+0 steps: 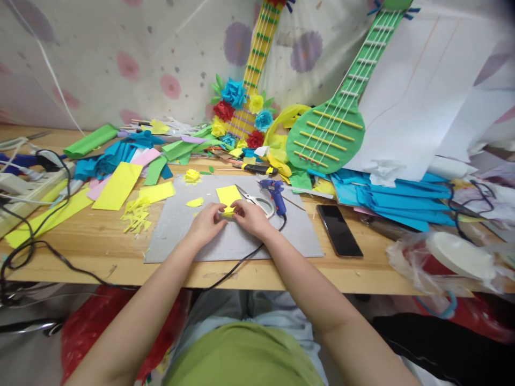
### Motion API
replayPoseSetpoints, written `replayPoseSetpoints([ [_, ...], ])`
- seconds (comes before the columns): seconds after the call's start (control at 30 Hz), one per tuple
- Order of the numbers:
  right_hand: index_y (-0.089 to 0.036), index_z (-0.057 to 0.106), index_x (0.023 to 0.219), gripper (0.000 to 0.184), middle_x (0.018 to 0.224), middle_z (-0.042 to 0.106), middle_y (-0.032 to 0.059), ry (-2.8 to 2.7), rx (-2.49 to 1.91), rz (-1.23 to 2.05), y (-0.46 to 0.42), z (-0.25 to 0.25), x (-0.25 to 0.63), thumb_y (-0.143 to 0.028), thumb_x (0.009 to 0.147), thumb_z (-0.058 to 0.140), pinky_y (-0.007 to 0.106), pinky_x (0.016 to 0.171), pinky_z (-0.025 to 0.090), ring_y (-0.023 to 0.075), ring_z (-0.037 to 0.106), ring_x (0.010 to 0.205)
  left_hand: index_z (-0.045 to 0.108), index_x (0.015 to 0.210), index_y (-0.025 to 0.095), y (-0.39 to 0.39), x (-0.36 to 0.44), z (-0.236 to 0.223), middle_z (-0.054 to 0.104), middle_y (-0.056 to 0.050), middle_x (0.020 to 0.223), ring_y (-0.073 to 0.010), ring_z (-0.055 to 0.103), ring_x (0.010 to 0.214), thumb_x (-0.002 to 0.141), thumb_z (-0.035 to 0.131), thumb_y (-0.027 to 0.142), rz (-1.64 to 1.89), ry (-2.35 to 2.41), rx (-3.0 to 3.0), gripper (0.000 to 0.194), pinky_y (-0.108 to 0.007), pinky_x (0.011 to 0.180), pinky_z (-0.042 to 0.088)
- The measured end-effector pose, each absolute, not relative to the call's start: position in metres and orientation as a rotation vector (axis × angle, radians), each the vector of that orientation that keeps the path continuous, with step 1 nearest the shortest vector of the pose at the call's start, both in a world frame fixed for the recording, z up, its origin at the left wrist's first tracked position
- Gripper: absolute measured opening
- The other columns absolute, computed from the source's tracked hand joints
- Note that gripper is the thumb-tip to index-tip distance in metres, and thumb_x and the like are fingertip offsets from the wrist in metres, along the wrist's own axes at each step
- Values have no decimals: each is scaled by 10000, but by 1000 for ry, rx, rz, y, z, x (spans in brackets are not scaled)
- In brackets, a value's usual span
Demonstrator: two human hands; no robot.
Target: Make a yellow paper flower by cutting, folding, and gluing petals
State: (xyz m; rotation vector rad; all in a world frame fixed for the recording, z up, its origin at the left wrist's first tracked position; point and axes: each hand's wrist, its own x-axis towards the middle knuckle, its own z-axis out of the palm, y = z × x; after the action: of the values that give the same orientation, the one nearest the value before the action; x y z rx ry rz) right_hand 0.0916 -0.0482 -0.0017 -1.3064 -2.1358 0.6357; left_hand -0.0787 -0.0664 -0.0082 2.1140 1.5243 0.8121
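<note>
Over the grey board (177,236), my left hand (207,222) and my right hand (250,217) face each other with fingers pinched. A small yellow paper piece (228,214) is stretched between their fingertips, partly hidden by them. Just behind it lies a yellow paper rectangle (226,194). Scissors (263,205) with white handles rest beside my right hand, and a blue glue gun (275,194) lies beyond them. Left of my hands are a yellow paper petal (195,202) and a yellow paper flower (192,176).
A phone (339,230) lies right of the board. Behind stand a green paper guitar-like instrument (325,136) and a yellow one (252,75) with paper flowers. Yellow scraps (137,215), coloured strips (118,185) and a power strip (36,195) fill the left. A black cord (233,269) crosses the board.
</note>
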Motion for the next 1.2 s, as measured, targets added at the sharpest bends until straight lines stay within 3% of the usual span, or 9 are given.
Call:
replayPoseSetpoints([
  [0.23,-219,543,972,267,795,649,-4,-2153,-1324,664,-49,-3,91,-131,720,542,241,684,403,126,576,719,554,1024,169,-67,-72,-7,589,-33,847,-135,530,691,722,480,189,753,1620,2006,312,-266,677,426],
  [1.2,-191,534,979,292,813,637,12,-2133,-1232,727,-49,-4,91,-95,703,540,232,682,416,114,574,704,561,1031,172,-68,-73,-11,612,-39,930,-130,544,701,720,495,218,791,1608,2030,321,-252,683,432],
])
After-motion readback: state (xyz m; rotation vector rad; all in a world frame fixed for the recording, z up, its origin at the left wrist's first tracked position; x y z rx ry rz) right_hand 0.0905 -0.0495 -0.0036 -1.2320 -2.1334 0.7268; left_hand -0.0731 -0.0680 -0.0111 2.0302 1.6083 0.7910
